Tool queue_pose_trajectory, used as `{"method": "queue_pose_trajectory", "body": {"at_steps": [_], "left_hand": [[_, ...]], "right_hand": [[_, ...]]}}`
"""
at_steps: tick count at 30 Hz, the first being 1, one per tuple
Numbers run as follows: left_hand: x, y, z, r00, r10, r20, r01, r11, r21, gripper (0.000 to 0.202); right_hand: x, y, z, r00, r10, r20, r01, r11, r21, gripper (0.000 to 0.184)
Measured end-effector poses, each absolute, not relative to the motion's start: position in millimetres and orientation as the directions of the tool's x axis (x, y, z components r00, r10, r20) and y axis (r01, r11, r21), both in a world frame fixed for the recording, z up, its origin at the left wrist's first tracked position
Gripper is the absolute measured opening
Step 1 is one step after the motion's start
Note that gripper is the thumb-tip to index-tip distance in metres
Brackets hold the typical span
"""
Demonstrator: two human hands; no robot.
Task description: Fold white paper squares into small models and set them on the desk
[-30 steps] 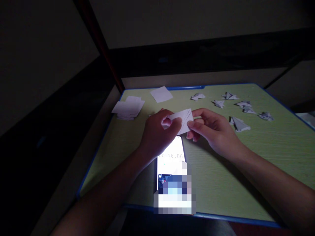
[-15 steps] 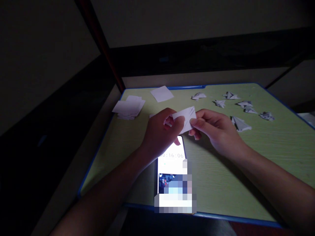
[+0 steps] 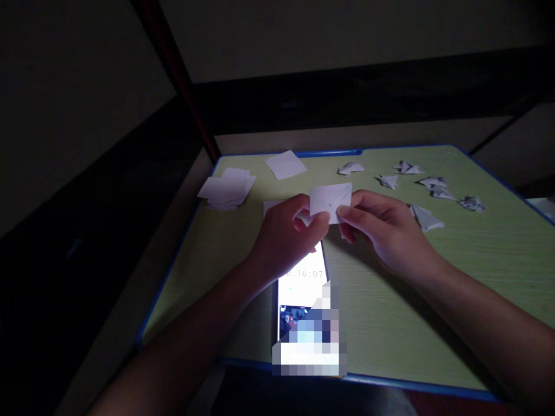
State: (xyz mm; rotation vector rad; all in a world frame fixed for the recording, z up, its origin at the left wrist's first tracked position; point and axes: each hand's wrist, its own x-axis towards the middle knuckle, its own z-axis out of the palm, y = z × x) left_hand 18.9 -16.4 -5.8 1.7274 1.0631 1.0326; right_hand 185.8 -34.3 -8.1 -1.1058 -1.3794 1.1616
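Observation:
A small folded piece of white paper is held up above the table, with diagonal crease lines on the face toward me. My left hand pinches its lower left side, thumb in front. At its right edge my right hand grips it between thumb and fingers. Below my hands lies a lit phone showing running digits; my left hand covers part of its top, and its lower part is pixelated. Behind my left hand, another white paper shows only partly.
A stack of white paper sheets lies at the table's left. One square sheet lies near the back edge. Several folded paper pieces are spread at the right, one larger folded piece beside my right hand. The table has a blue rim.
The folded paper has turned in my hands: its printed-line side no longer shows, and a creased plain face does. Both hands have shifted slightly. The phone's digits have advanced.

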Motion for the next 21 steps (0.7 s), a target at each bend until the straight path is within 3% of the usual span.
{"method": "queue_pose_trajectory", "body": {"at_steps": [7, 21], "left_hand": [[19.5, -16.6, -6.3, 0.334, 0.908, 0.252, 0.292, -0.354, 0.888, 0.013], [19.0, -17.2, -3.8, 0.36, 0.898, 0.255, 0.272, -0.362, 0.891, 0.009]], "right_hand": [[187.0, -32.7, -9.9, -0.124, 0.987, 0.099, 0.055, 0.106, -0.993, 0.017], [185.3, -32.6, -9.7, -0.141, 0.989, 0.041, -0.099, 0.027, -0.995, 0.016]]}}
